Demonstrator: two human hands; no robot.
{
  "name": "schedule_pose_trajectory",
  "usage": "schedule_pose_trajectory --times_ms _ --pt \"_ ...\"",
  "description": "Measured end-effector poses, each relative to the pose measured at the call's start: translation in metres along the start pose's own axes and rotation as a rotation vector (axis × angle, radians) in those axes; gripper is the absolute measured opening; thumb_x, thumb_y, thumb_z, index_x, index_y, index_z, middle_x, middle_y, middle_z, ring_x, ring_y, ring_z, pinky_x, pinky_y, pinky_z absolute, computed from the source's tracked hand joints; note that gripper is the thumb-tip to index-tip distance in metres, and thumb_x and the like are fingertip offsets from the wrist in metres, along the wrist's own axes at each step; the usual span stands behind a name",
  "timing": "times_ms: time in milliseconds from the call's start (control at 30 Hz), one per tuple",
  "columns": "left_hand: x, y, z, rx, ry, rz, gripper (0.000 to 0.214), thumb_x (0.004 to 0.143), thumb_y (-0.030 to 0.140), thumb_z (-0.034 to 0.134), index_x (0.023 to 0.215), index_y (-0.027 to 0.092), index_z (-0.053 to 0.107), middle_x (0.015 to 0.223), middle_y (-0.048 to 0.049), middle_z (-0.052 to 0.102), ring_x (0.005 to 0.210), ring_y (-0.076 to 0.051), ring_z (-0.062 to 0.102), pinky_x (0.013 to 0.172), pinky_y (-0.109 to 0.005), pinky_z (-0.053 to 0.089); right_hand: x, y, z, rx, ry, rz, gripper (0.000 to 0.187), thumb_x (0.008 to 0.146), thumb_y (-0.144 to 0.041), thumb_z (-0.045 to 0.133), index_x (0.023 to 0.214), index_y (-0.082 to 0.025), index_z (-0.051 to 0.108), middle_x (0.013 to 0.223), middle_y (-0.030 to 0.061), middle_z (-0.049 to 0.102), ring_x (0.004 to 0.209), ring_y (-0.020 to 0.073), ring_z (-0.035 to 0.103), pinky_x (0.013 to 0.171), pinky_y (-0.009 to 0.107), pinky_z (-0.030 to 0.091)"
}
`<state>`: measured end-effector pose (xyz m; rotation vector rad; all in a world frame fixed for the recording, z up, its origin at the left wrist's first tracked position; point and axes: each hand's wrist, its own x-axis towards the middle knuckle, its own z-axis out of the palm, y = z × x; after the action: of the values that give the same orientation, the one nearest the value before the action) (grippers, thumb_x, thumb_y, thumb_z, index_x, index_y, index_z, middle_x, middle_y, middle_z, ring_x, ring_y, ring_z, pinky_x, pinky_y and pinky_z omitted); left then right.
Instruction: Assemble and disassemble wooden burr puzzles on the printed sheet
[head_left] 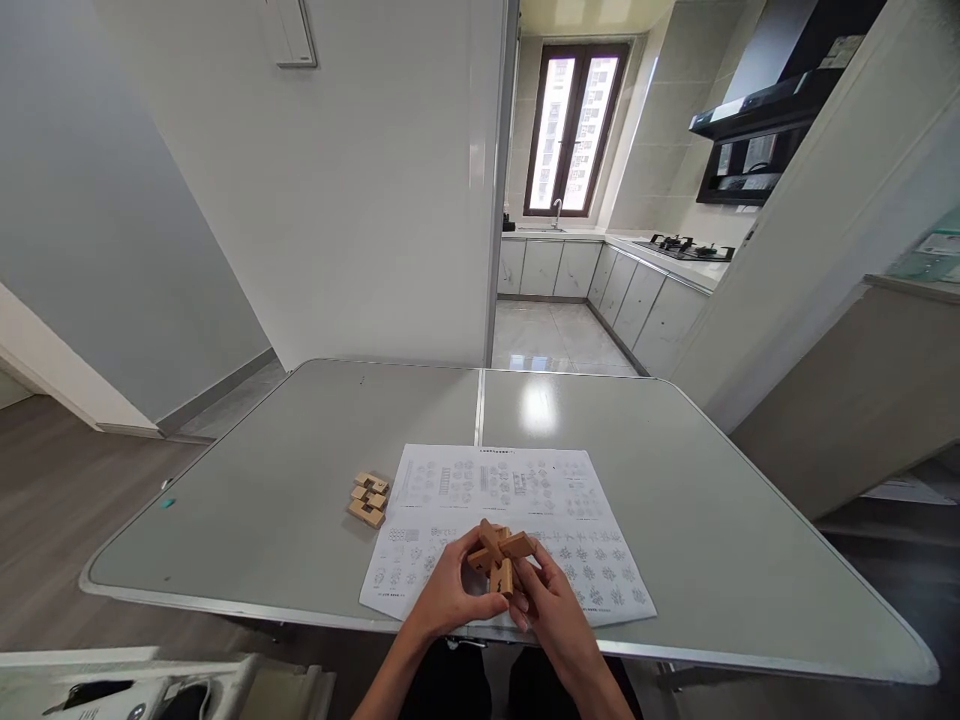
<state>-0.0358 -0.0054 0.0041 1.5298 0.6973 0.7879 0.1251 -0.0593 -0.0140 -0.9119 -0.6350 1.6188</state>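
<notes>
Gripping wooden puzzle (pixel 501 555): left hand (pixel 448 590), right hand (pixel 553 602), above sheet (pixel 501 500).

Head-camera view, looking down: two bare forearms enter frame from bottom edge. Left hand (pixel 448 592) and right hand (pixel 553 606) uncovered, no gloves. No sleeves visible on either forearm up to frame edge. No rings, watch or bracelets discernible on wrists or fingers. Fingers slender, nails short. Below table edge, dark clothing, apparently black trousers (pixel 487 685), covers both legs; fabric detail too dim to tell.
</notes>
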Motion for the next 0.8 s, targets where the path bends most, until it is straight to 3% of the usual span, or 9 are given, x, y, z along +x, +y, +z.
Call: schedule_pose_trajectory --times_ms 300,367,467,600,800 --pt "-0.002 -0.002 -0.002 -0.012 -0.035 -0.036 0.074 0.073 0.065 0.078 0.129 0.02 0.062 0.11 -0.0103 0.068 0.098 -0.028 0.064 0.089 -0.038 0.051 -0.01 0.003 -0.002 0.078 -0.016 0.038 0.045 0.085 -0.057 0.078 0.113 -0.023 0.068 0.067 -0.0061 0.049 0.051 0.0073 0.03 0.046 0.021 0.035" --pt "-0.001 -0.004 -0.003 -0.023 -0.01 -0.043 0.079 0.074 0.068 0.075 0.135 0.02 0.06 0.112 -0.0115 0.068 0.103 -0.03 0.063 0.093 -0.04 0.05 -0.01 -0.001 -0.001 0.083 -0.007 0.035 0.04 0.085 -0.057 0.078 0.103 -0.023 0.068 0.069 -0.005 0.052 0.05 0.0071 0.032 0.047 0.021 0.036" --pt "0.001 -0.006 -0.001 -0.034 0.066 -0.043 0.089 0.078 0.068 0.074 0.149 0.02 0.05 0.099 -0.0074 0.066 0.096 -0.027 0.063 0.092 -0.04 0.048 -0.005 -0.012 -0.006 0.103 0.067 -0.002 0.039 0.081 -0.056 0.082 0.09 -0.022 0.066 0.074 -0.0031 0.058 0.05 0.0066 0.035 0.046 0.021 0.037" --pt "0.005 -0.005 0.003 -0.013 0.119 -0.06 0.08 0.088 0.053 0.072 0.155 0.024 0.041 0.091 -0.0026 0.064 0.085 -0.02 0.061 0.089 -0.039 0.049 0.01 -0.033 -0.032 0.027 0.239 -0.108 0.044 0.074 -0.056 0.086 0.089 -0.02 0.067 0.076 -0.0019 0.062 0.052 0.0072 0.04 0.046 0.022 0.041" --pt "0.004 -0.002 0.004 0.012 0.132 -0.123 0.061 0.092 0.049 0.068 0.145 0.025 0.052 0.096 -0.004 0.065 0.086 -0.02 0.062 0.088 -0.038 0.052 0.032 -0.068 -0.084 -0.222 0.529 -0.257 0.054 0.07 -0.058 0.086 0.102 -0.021 0.063 0.072 -0.0023 0.066 0.055 0.0131 0.053 0.049 0.026 0.048"
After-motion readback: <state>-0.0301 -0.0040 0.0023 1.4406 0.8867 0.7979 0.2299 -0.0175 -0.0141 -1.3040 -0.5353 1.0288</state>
